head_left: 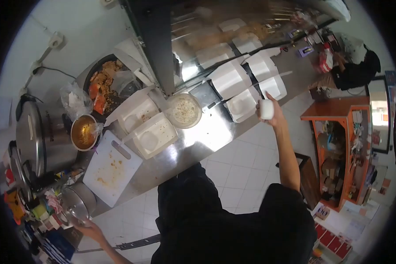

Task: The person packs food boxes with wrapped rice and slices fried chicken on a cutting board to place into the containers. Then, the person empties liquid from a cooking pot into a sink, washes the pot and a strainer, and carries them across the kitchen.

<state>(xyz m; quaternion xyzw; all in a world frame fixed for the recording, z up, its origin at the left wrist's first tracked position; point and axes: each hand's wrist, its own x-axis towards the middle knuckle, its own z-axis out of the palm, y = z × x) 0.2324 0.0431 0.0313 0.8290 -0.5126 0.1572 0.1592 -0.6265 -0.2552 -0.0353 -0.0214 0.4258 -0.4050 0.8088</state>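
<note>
White container [266, 109] grasped in outstretched right hand [276, 115]; left hand [90, 229] near steel pot [79, 200], grip unclear.

White tiled floor [240, 169], pale plain wall [88, 24] with surface-mounted socket box [56, 40] and cabling, stainless counter [207, 134] with bright glare near its front edge, glass display case [233, 26] along its back edge, orange-framed open shelving unit [337, 105] packed with goods, dark-framed mirror or window [379, 115] behind it.

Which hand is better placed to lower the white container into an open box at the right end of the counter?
Right, I'd judge: the right hand already holds the white container beside those open boxes. The left hand is away by the metal pot.
</note>
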